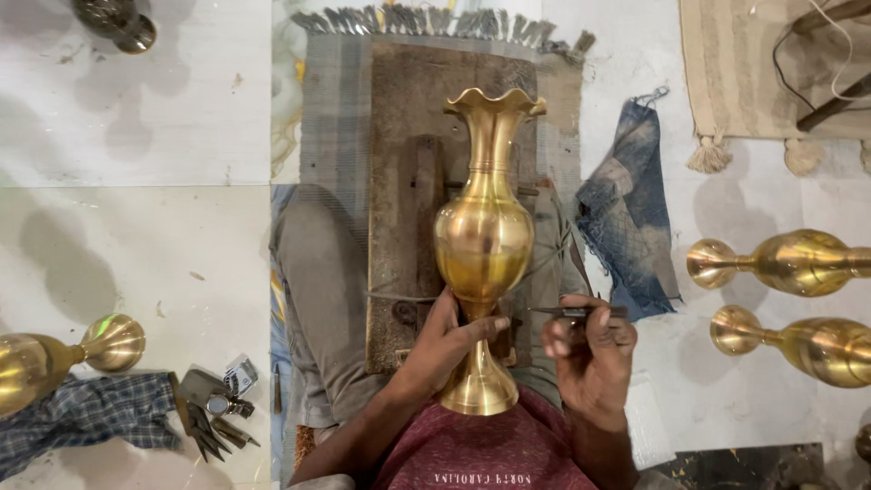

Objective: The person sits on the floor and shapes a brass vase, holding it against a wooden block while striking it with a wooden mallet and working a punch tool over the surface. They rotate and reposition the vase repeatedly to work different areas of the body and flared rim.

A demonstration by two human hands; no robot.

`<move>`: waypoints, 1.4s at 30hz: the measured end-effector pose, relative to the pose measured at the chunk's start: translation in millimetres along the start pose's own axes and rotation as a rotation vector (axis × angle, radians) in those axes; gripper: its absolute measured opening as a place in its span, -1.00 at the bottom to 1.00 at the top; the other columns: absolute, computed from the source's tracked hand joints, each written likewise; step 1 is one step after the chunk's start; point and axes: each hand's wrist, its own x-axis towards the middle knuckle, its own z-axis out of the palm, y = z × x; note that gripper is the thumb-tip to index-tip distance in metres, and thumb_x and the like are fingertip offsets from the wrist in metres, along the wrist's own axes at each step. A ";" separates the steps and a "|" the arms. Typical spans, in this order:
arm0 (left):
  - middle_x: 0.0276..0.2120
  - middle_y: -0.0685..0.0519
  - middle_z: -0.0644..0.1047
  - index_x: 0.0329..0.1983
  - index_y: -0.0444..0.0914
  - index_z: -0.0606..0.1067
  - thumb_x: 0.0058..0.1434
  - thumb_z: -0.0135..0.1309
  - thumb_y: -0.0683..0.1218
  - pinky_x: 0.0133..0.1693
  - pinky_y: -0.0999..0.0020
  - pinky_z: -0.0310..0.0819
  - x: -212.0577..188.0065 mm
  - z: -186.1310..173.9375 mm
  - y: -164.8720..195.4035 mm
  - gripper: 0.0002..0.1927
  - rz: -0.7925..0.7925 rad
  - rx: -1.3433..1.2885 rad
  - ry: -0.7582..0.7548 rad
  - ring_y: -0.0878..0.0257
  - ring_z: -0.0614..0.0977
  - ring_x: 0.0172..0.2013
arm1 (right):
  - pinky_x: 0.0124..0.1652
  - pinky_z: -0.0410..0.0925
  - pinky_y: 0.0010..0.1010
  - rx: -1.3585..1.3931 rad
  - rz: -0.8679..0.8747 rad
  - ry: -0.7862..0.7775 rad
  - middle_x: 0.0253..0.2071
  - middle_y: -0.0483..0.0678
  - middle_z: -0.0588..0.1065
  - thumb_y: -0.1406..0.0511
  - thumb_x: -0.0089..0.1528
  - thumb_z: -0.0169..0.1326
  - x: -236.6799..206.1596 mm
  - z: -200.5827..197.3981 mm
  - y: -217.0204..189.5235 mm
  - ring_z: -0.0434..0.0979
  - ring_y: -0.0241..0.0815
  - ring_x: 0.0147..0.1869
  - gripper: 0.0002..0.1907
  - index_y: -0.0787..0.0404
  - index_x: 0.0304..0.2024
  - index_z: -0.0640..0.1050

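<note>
A tall polished brass vase with a fluted mouth lies along my lap, its foot toward my chest and its mouth pointing away. My left hand wraps the narrow stem just above the foot. My right hand holds a thin metal engraving tool whose tip points left at the lower belly of the vase, close to it. A worn wooden board sits under the vase on a grey fringed mat.
Two brass vases lie at the right, one at the left on a checked cloth. Several small metal tools lie at lower left. A blue rag is right of the board.
</note>
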 end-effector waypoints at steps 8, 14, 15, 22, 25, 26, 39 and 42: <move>0.28 -0.18 0.36 0.44 -0.32 0.04 0.33 0.07 -0.13 0.34 0.11 0.22 9.9 5.4 7.2 -0.30 0.080 0.409 0.113 0.03 0.37 0.34 | -0.40 0.48 -0.40 -0.305 -0.114 -0.157 -0.33 0.15 0.57 0.50 0.35 0.12 46.1 27.5 13.0 0.59 -0.17 -0.38 -0.90 0.45 -0.10 0.59; 0.23 -0.24 0.40 0.41 -0.37 0.01 0.33 0.01 -0.12 0.30 0.10 0.33 4.5 4.6 29.0 -0.32 -0.047 0.408 0.140 -0.03 0.44 0.30 | -0.24 0.49 -0.37 -0.417 -0.121 -0.215 -0.17 0.15 0.55 0.49 0.35 0.17 79.7 45.1 23.7 0.57 -0.19 -0.26 -0.85 0.47 -0.03 0.57; 0.22 -0.24 0.40 0.40 -0.38 -0.02 0.33 0.02 -0.10 0.29 0.11 0.33 6.0 4.2 30.6 -0.30 -0.108 0.429 0.152 -0.02 0.44 0.29 | -0.23 0.50 -0.36 -0.406 -0.105 -0.200 -0.12 0.16 0.54 0.48 0.35 0.17 83.8 46.8 25.5 0.57 -0.18 -0.22 -0.84 0.48 -0.03 0.57; 0.11 -0.22 0.49 0.35 -0.45 -0.01 0.35 0.00 -0.09 0.21 0.15 0.41 14.0 -7.3 29.6 -0.34 -0.150 0.475 0.132 0.04 0.55 0.17 | -0.41 0.52 -0.45 -0.459 -0.038 -0.180 -0.29 0.13 0.59 0.43 0.36 0.17 96.9 49.5 32.8 0.62 -0.23 -0.39 -0.86 0.47 -0.10 0.59; 0.05 -0.19 0.52 0.34 -0.45 0.00 0.34 -0.05 -0.11 0.11 0.17 0.50 15.3 -13.4 26.7 -0.37 -0.189 0.477 0.112 0.06 0.61 0.08 | -0.41 0.53 -0.52 -0.640 -0.174 -0.261 -0.28 0.10 0.59 0.46 0.34 0.17 99.8 50.9 35.4 0.63 -0.28 -0.38 -0.89 0.44 -0.12 0.58; 0.02 -0.17 0.54 0.33 -0.45 0.01 0.33 -0.07 -0.12 0.06 0.18 0.55 15.2 -14.8 25.4 -0.39 -0.206 0.464 0.106 0.07 0.63 0.04 | -0.41 0.53 -0.53 -0.727 -0.188 -0.236 -0.29 0.09 0.58 0.48 0.30 0.19 100.3 52.0 36.1 0.63 -0.28 -0.37 -0.88 0.44 -0.12 0.56; -0.09 -0.21 0.63 0.26 -0.60 -0.02 0.36 -0.09 -0.20 0.06 0.20 0.52 16.7 -29.1 -1.0 -0.43 0.016 0.458 0.088 0.04 0.69 -0.02 | -0.25 0.59 -0.42 -0.840 -0.021 -0.226 -0.21 0.11 0.56 0.51 0.28 0.13 98.8 72.4 36.6 0.67 -0.21 -0.19 -0.92 0.39 -0.19 0.49; -0.09 -0.22 0.61 0.26 -0.62 -0.03 0.33 -0.12 -0.22 0.05 0.18 0.55 16.9 -31.9 -0.8 -0.43 0.039 0.402 0.080 0.04 0.71 -0.04 | -0.25 0.56 -0.41 -1.143 -0.293 -0.383 -0.32 0.05 0.57 0.46 0.28 0.19 104.5 72.7 38.2 0.65 -0.26 -0.27 -0.85 0.33 -0.32 0.45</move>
